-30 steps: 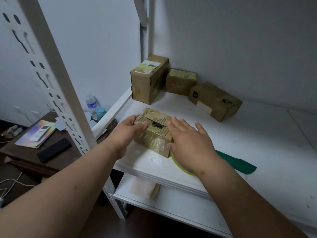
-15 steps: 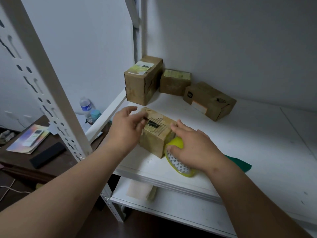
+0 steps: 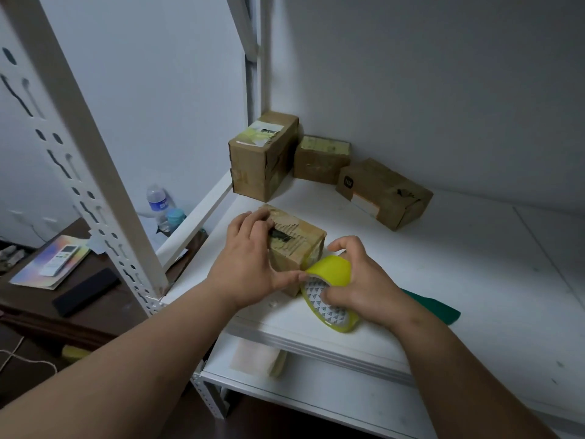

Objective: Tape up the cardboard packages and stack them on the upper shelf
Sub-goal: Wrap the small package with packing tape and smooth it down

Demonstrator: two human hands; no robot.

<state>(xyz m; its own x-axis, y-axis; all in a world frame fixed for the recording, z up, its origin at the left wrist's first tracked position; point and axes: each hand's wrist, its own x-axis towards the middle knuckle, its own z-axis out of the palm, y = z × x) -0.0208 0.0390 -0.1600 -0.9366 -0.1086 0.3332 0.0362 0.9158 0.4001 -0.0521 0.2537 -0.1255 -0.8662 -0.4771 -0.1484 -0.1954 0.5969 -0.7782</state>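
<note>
Though gripped — tape roll (image 3: 330, 280) half-hidden

Count on the shelf and the desk beside it

Four cardboard packages (image 3: 292, 245) (image 3: 261, 155) (image 3: 321, 160) (image 3: 384, 193); one roll of yellow tape (image 3: 330, 291); one green strip (image 3: 433, 308); two bottles (image 3: 157, 202) (image 3: 175, 218); one remote (image 3: 60, 259); two hands (image 3: 245, 269) (image 3: 368, 283).
</note>
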